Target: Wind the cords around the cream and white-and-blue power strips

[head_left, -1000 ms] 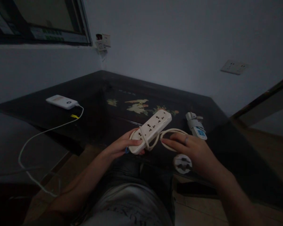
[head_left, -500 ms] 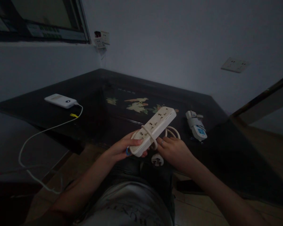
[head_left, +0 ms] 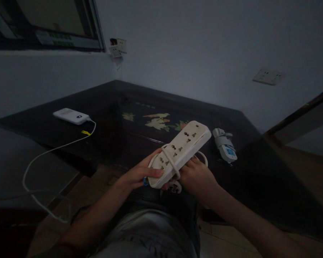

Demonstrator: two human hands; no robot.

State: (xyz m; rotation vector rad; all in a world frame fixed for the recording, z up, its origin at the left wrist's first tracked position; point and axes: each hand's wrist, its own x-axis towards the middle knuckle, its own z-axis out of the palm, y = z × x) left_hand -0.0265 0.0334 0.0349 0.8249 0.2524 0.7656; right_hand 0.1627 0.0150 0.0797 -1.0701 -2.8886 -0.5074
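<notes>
A white power strip (head_left: 183,143) is tilted up above the table's near edge, with one turn of its cord (head_left: 169,160) wrapped around its lower half. My left hand (head_left: 148,170) is closed on the strip's lower end, thumb on the socket face. Against the strip's right side, my right hand (head_left: 199,175) is closed on the cord, its fingertips hidden behind the strip. A cord loop (head_left: 204,157) sticks out above that hand. The plug (head_left: 174,186) hangs below the strip, partly covered.
On the dark table (head_left: 226,118), a second power strip (head_left: 226,146) with its cord wound round it lies at right. A white device (head_left: 71,116) sits at left, its cable (head_left: 40,154) running off the edge. Wall sockets (head_left: 267,76) are beyond.
The power strip has come slightly closer and to the right. My right hand has slid further behind it, hiding its fingers, and the plug has shifted left, partly behind the strip.
</notes>
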